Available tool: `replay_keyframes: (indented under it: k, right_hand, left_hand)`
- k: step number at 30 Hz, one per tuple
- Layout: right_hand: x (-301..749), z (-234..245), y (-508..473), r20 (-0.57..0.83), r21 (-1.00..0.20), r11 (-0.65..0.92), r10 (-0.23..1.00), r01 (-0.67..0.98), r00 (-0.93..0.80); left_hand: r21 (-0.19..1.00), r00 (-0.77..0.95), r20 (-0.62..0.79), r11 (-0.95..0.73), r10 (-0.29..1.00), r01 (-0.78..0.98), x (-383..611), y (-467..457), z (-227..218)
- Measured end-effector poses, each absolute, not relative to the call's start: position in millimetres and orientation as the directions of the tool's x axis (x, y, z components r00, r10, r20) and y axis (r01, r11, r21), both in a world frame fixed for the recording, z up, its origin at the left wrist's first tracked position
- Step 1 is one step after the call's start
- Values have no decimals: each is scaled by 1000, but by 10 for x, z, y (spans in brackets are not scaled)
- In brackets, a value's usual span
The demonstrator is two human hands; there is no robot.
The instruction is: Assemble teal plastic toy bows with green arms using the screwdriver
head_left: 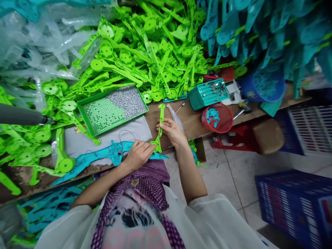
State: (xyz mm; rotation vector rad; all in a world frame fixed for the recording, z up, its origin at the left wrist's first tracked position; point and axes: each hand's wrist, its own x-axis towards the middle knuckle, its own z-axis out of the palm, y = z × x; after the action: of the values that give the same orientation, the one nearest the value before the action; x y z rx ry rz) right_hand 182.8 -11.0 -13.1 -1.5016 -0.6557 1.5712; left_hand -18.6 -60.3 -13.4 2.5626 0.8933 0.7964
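Note:
Both my hands grip one long lime-green plastic part [161, 119] above the front edge of the wooden bench [192, 121]. My left hand [138, 154] is closed on its lower end, fingers pinched. My right hand [172, 131] is closed round its middle, and the upper end sticks out toward the pile. Just under my left hand a teal plastic part [103, 158] with thin wires lies on a grey cloth [103, 136].
A green tray [89, 114] of small screws sits behind the cloth. A big heap of lime-green parts [145, 45] covers the bench's back. Teal basket [207, 93], red basket [218, 117], teal parts [259, 31] lie right. Blue crates [295, 204] stand on the floor.

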Motion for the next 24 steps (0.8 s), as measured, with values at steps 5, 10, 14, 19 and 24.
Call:
replay_keyframes:
  k: [5, 10, 14, 19, 24]
  right_hand:
    - [1809, -124, -112, -541, -832, -515, 836, -208, 94]
    - [1839, -105, -124, -559, -807, -520, 826, -280, 74]
    - [1900, -86, -135, -559, -801, -533, 829, -274, 24]
    - [1925, -77, -125, -553, -799, -529, 833, -288, 4]
    - [1883, -165, -126, -531, -816, -486, 844, -315, 73]
  left_hand:
    - [542, 628, 364, -705, 688, 458, -189, -607, -129]
    - [559, 594, 373, -684, 713, 469, -174, -595, -120]
    - [566, 591, 349, -667, 727, 486, -168, -586, -128]
    - [574, 591, 358, -670, 723, 471, -182, -587, -143]
    - [579, 579, 335, -647, 744, 497, -174, -592, -132]
